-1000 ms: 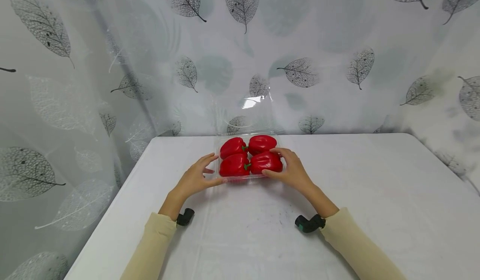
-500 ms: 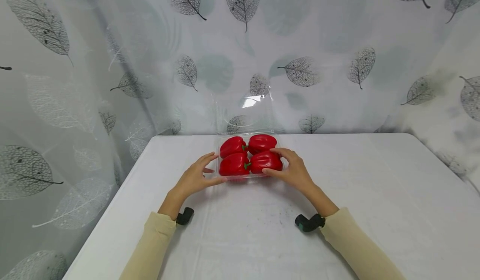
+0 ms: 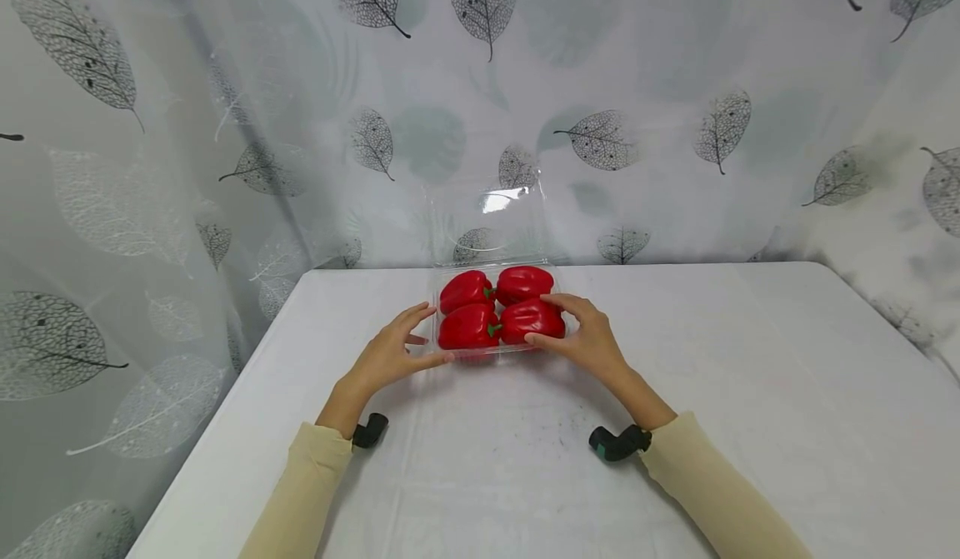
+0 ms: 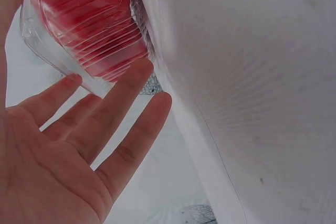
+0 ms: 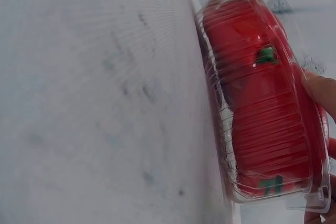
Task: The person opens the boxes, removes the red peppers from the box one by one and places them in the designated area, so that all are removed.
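A clear plastic clamshell box (image 3: 433, 330) sits near the table's far edge, its transparent lid (image 3: 487, 222) raised behind it. Inside lie several red bell peppers with green stems, in two rows. My right hand (image 3: 588, 338) holds the front right bell pepper (image 3: 531, 321), thumb on its near side and fingers over its right end. At the box's left side my left hand (image 3: 388, 352) rests with fingers spread and fairly straight, thumb along the front corner. In the left wrist view the fingertips (image 4: 73, 78) meet the rim, and red shows through the ribbed wall (image 4: 102, 35).
A white cloth (image 3: 480, 476) covers the table. Behind it hangs a pale curtain (image 3: 660, 59) with a leaf print, close to the raised lid. A black device (image 3: 371, 431) is on the left wrist and another black device (image 3: 618, 444) on the right.
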`<state>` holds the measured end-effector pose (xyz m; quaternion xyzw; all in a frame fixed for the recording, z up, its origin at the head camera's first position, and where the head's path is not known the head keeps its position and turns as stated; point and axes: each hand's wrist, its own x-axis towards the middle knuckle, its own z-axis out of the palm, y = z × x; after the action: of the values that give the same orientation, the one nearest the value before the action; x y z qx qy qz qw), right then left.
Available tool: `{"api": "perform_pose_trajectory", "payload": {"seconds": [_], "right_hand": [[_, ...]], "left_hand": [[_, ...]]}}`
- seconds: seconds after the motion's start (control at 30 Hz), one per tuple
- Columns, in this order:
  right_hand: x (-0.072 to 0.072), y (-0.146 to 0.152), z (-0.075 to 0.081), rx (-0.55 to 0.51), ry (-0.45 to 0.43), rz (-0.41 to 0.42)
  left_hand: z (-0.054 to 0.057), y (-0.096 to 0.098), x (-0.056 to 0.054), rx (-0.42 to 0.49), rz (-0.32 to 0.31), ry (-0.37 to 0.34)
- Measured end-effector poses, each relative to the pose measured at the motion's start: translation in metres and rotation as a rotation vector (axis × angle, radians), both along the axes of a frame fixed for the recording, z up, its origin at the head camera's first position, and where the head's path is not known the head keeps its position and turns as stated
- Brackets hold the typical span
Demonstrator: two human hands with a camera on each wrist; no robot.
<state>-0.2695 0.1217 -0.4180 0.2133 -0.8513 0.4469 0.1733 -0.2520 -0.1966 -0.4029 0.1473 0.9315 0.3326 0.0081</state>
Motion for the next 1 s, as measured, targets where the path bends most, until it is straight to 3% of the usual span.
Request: {"api": "perform_pose_trajectory", "payload": {"seconds": [0.4,1.0], "right_hand": [[0.0014,0.0018,0.0031,-0.055,-0.016,-0.033],[-0.0010,0.0047,0.0016,-0.061,-0.057,-0.017]], "left_hand": [[0.0004,0.0001,0.0001,-0.001,-0.006,-0.012],[0.0011,-0.0001,0.0003,0.004,-0.001,-0.019]]}}
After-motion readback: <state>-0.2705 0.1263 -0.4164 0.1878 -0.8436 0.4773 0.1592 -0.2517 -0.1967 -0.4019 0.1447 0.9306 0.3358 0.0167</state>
